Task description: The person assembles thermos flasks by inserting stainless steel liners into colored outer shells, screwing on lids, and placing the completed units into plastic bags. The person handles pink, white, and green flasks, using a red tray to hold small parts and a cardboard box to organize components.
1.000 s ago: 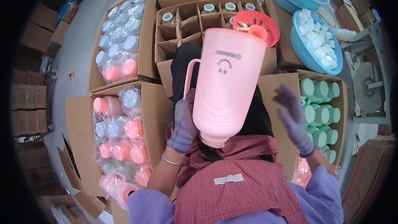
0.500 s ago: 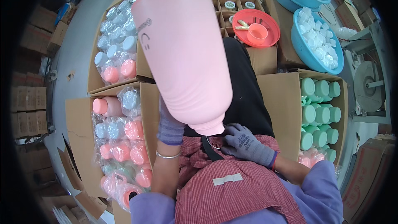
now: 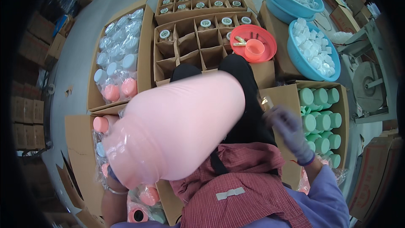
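Left hand (image 3: pixel 113 177) clamped on pink jug (image 3: pixel 181 124); right hand (image 3: pixel 292 130) blurred, cannot tell grip; right-side carton (image 3: pixel 371 177) bears print.

Grey floor (image 3: pixel 78 65), stacked brown cartons (image 3: pixel 26 110)

Head camera: worn on the head, facing steeply down and slightly forward.
Apron (image 3: pixel 253 202): close below, at six o'clock.
Divided carton (image 3: pixel 190 45): farther off, toward twelve.
Fisheye lens: bows straight edges, darkening at three and nine.
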The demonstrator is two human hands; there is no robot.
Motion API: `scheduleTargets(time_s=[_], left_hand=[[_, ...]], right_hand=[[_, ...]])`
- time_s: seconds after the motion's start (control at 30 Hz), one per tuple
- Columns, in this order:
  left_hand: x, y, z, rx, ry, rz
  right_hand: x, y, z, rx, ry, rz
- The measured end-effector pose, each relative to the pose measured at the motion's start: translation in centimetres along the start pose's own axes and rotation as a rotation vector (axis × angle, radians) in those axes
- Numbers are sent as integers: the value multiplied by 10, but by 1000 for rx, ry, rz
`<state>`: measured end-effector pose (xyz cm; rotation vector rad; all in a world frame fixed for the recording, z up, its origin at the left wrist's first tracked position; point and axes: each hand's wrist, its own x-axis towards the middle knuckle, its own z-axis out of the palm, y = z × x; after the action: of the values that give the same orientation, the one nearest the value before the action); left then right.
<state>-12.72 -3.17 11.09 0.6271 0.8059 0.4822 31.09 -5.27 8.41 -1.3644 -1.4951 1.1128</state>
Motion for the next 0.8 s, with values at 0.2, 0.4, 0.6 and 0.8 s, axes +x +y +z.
scheduleTargets(time_s=[0.2,0.4,0.6,0.8], left_hand=[[64,25,61,47,77,-353],[96,30,69,774,95,-310],[117,56,72,981,369,705],[174,53,84,1325,121,869]], right_hand=[[35,-28,12,239,126,-261],[72,-36,26,732,-18,12],[97,-27,21,1051,-194,147],[132,-20,34,278,41,239]])
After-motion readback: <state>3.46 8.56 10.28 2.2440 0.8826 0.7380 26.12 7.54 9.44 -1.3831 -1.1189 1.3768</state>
